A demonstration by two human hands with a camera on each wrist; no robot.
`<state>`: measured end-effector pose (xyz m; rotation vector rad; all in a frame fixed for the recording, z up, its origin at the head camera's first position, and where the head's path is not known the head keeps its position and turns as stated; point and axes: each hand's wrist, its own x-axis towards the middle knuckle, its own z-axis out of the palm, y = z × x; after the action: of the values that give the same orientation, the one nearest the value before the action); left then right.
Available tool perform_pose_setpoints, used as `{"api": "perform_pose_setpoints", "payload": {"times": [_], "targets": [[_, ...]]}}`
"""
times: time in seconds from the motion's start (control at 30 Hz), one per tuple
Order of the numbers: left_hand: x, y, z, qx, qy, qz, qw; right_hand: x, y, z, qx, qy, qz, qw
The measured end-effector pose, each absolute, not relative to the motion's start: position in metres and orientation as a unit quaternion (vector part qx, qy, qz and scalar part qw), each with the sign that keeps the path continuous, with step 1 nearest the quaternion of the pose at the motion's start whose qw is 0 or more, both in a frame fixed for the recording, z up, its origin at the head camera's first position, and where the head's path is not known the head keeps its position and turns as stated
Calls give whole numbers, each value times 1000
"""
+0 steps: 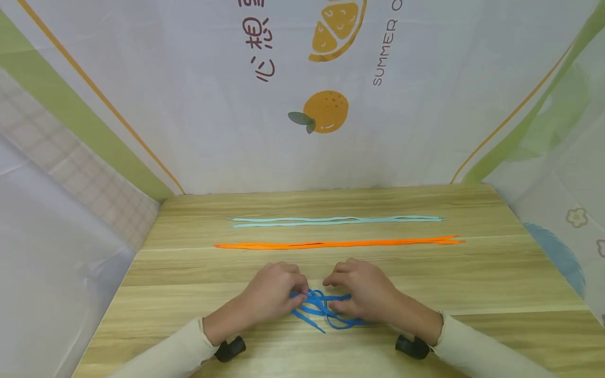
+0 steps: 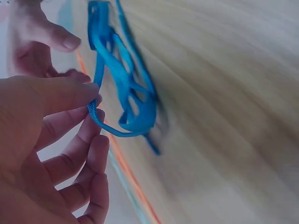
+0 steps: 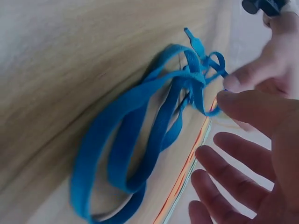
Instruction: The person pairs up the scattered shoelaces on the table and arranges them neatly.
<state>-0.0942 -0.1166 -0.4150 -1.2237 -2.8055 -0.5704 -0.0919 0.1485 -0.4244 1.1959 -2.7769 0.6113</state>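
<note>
A tangled bundle of blue flat shoelace (image 1: 309, 321) lies on the wooden table between the two hands. My left hand (image 1: 274, 291) pinches one strand at the bundle's left side, with thumb and fingertips; the left wrist view shows this shoelace (image 2: 116, 70) curving away from the pinch. On the other side, my right hand (image 1: 371, 291) is close to the bundle with its fingers parted. In the right wrist view, the right hand's fingers (image 3: 229, 168) are spread beside the loops, and nothing shows between them and the thumb.
An orange pair of shoelaces (image 1: 350, 243) lies straight across the table (image 1: 165, 304) beyond the hands. Farther back lies a light-blue pair (image 1: 302, 223), parallel to it. A printed white curtain (image 1: 212, 131) hangs behind the table, with cloth on both sides.
</note>
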Motion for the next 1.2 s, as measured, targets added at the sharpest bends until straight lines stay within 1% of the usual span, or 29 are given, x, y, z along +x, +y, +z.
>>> {"api": "perform_pose_setpoints", "payload": {"times": [0.17, 0.27, 0.4, 0.53, 0.7, 0.87, 0.93, 1.1, 1.2], "targets": [[-89, -111, -405, -411, -893, -177, 35, -91, 144, -425, 423, -882, 191, 83], [-85, -109, -400, -413, -892, -178, 45, -91, 143, -425, 435, -873, 197, 104], [-80, -107, -395, -407, -894, -182, 41, -89, 141, -423, 453, -856, 212, 130], [-75, -106, -391, -402, -896, -187, 34, -85, 138, -420, 459, -850, 218, 139], [-70, -106, -386, -408, -891, -194, 49, -81, 139, -413, 457, -851, 223, 130], [-64, -107, -377, -409, -885, -214, 55, -78, 143, -405, 463, -838, 263, 118], [-62, -108, -373, -406, -883, -228, 52, -77, 146, -400, 467, -826, 302, 94], [-56, -110, -359, -409, -867, -281, 43, -77, 156, -384, 462, -790, 404, 16], [-54, -111, -353, -407, -856, -317, 28, -78, 161, -376, 462, -776, 430, 3]]}}
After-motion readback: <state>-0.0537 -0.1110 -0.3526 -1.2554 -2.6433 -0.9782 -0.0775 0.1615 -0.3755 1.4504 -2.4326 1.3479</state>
